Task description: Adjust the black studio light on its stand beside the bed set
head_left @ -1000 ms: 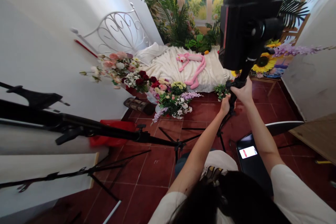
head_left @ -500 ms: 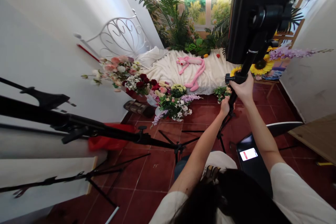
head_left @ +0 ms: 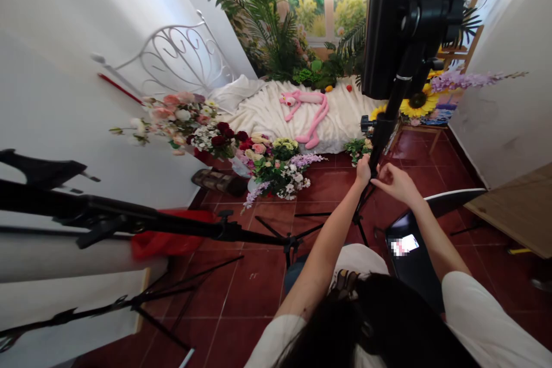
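The left hand [head_left: 364, 170], right of centre in the frame, is clenched around the black stand [head_left: 383, 132]. The right hand [head_left: 399, 184] is just beside it, thumb and fingers bent toward the stand; whether it touches or grips anything, I cannot tell. The stand leans up to the upper right of the frame, where it carries a bulky black lamp head [head_left: 407, 26].

From largest to smallest, a red tiled floor [head_left: 248, 293] fills the lower middle. Above it, across the centre, lies a bed draped in a cream blanket [head_left: 259, 115], with a white curled metal headboard [head_left: 183, 60] at the upper left. A second black stand [head_left: 181, 224] slants in from the left edge. Green palm fronds [head_left: 264, 6] rise at the top, beside a bright window scene [head_left: 310, 0]. Mixed flowers [head_left: 276, 161] crowd the near left side of the bed. A long-limbed pink plush toy [head_left: 308, 98] lies on the blanket. At the lower right, a phone [head_left: 409, 242] with a lit screen, partly pixelated, rests on a black surface [head_left: 418, 276].
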Available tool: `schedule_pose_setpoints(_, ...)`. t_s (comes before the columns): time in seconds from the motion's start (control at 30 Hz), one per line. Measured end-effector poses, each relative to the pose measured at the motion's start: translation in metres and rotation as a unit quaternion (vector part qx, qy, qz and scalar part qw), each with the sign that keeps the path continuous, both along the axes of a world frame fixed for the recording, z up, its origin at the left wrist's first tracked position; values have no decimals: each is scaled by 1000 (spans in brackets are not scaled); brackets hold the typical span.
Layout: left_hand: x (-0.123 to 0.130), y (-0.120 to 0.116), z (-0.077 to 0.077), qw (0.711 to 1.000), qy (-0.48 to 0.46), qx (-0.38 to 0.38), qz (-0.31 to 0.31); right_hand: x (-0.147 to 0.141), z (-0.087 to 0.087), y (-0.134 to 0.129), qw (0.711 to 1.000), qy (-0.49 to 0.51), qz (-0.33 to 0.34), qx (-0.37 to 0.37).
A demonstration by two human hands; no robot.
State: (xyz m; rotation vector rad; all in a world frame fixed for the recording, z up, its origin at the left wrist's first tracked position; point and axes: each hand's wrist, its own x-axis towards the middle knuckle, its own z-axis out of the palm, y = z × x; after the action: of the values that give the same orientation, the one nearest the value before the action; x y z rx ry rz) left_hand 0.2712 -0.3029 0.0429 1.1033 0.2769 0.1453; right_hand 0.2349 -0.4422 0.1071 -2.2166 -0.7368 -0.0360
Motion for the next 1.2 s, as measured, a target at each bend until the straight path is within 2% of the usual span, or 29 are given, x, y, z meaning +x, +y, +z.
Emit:
schedule_pose_setpoints(0.1,-1,0,-3,999,-31,3,-22,-16,-17,-2,997,19,-26,-71)
schedule_pose_setpoints(0.2,-1,0,-5,999,-32,4,-20,-24,-29,3,994,53,-56,-80)
schedule_pose_setpoints(0.27,-1,1,-5,1000,-21,8,-20,-27,-36,8,993,73,-75,-49)
schedule_pose_setpoints(0.4,-2,1,-2,1000,-21,11,-18,-30,-52,23,982,131,-107,87)
schedule_pose_setpoints(0.47,-3,1,0,1000,-21,9,-16,-33,-57,31,957,217,-112,156)
schedule_pose_setpoints(0.57,-5,0,3,1000,-18,4,-12,-41,-60,44,887,368,-65,271)
schedule_pose_setpoints(0.67,-5,-1,5,1000,-16,-1,-9,-50,-58,52,829,418,-20,370)
schedule_pose_setpoints(0.73,-5,-1,6,1000,-7,1,-9,-53,-55,53,813,427,-17,396)
schedule_pose_setpoints(0.83,-6,-1,8,1000,-5,1,-7,-52,-53,48,801,455,-3,389)
schedule_pose_setpoints(0.93,-8,-1,9,1000,-17,-7,-11,-46,-55,41,815,460,-15,353)
schedule_pose_setpoints(1.0,-8,0,9,1000,-21,-11,-16,-43,-59,37,854,406,-70,317)
schedule_pose_setpoints(1.1,-8,1,10,1000,-19,-8,-18,-42,-63,35,924,253,-147,245)
schedule_pose_setpoints(1.2,-7,1,10,1000,-13,-2,-15,-44,-65,32,961,142,-168,169)
